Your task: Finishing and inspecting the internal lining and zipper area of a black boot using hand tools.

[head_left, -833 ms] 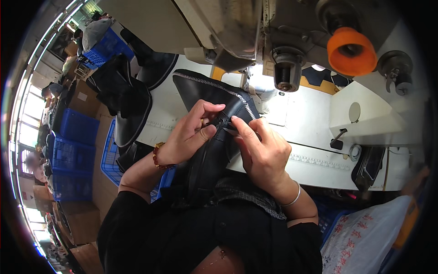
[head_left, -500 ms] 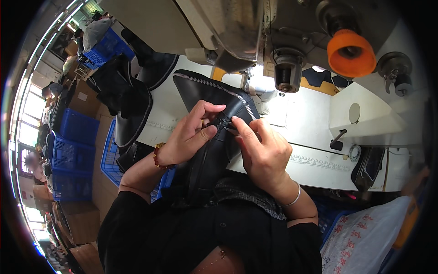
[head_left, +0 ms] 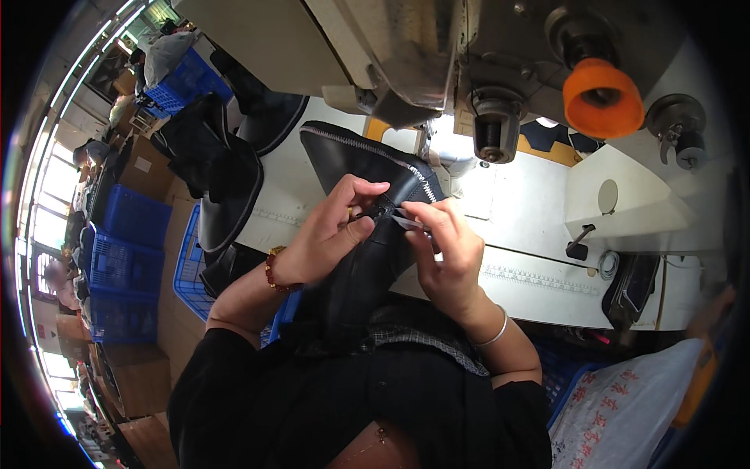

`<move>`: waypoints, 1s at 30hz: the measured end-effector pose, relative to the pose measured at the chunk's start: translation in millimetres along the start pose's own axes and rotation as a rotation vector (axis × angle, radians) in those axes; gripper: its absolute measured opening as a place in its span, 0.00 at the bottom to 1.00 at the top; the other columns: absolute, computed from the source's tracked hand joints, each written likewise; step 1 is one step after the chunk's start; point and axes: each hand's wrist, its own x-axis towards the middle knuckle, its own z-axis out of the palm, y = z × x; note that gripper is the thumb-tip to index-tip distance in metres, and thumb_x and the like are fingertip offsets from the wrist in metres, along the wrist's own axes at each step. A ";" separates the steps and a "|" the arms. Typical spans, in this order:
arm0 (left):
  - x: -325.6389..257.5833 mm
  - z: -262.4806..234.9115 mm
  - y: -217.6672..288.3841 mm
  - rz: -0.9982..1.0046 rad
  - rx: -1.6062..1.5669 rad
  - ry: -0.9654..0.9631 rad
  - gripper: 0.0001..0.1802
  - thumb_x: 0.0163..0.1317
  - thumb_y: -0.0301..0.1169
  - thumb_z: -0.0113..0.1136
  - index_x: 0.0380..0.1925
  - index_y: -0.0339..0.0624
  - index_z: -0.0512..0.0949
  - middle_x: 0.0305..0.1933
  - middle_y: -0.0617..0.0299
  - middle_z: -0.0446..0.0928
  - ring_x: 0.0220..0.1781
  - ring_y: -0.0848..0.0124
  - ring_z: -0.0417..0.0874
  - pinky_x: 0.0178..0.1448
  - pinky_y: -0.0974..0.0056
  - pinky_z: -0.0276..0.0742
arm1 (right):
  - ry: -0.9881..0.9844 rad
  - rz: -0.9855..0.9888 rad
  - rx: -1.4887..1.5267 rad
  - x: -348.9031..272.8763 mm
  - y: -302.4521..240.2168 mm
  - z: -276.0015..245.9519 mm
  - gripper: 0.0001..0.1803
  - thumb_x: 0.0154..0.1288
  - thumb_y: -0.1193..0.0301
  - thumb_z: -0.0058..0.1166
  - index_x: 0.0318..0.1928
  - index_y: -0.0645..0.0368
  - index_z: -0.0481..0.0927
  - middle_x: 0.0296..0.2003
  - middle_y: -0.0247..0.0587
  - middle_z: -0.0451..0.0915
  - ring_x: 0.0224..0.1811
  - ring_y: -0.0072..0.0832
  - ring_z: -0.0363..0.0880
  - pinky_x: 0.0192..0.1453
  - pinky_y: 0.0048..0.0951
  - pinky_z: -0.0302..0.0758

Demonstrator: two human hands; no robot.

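A black leather piece (head_left: 332, 160), shaped like a bag part, lies across the white table and runs down toward my lap. A silver-toothed zipper (head_left: 367, 146) follows its upper edge and bends at the corner. My left hand (head_left: 324, 234) pinches the dark seam area between thumb and fingers. From the right, my right hand (head_left: 453, 254) grips a small pointed metal tool (head_left: 408, 223), its tip against the seam beside my left fingers. The tool's exact kind is hard to make out, and my fingers partly cover the seam.
A sewing machine (head_left: 406, 47) with an orange cup-shaped part (head_left: 601, 98) overhangs the work. More black pieces (head_left: 226, 172) lie at left, near blue crates (head_left: 129, 262). A ruler strip (head_left: 539, 279) runs along the table. A white plastic bag (head_left: 625, 406) sits at lower right.
My right hand has drawn slightly left and its fingers have shifted, so more of the metal tool shows. My left hand keeps its pinch on the leather piece.
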 end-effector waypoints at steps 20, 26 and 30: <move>-0.5 -1.8 -4.4 0.014 0.036 0.005 0.24 0.77 0.38 0.55 0.66 0.37 0.68 0.50 0.65 0.69 0.47 0.80 0.69 0.54 0.71 0.70 | -0.107 -0.074 -0.421 4.3 -24.6 -15.2 0.23 0.58 0.72 0.65 0.57 0.54 0.85 0.36 0.38 0.77 0.30 0.30 0.80 0.31 0.30 0.75; -1.5 -1.3 -2.9 0.005 0.044 0.005 0.24 0.77 0.37 0.55 0.66 0.37 0.68 0.53 0.63 0.70 0.51 0.79 0.71 0.57 0.69 0.71 | -0.084 -0.127 -0.495 2.8 -23.1 -13.0 0.22 0.59 0.70 0.63 0.56 0.53 0.85 0.36 0.37 0.77 0.27 0.29 0.77 0.28 0.30 0.72; -1.3 -1.5 -1.9 0.041 0.072 0.015 0.23 0.77 0.35 0.54 0.66 0.37 0.68 0.55 0.61 0.71 0.54 0.77 0.72 0.60 0.67 0.71 | -0.078 -0.197 -0.646 0.6 -26.8 -10.1 0.20 0.61 0.69 0.64 0.55 0.54 0.86 0.34 0.37 0.77 0.27 0.28 0.77 0.29 0.29 0.72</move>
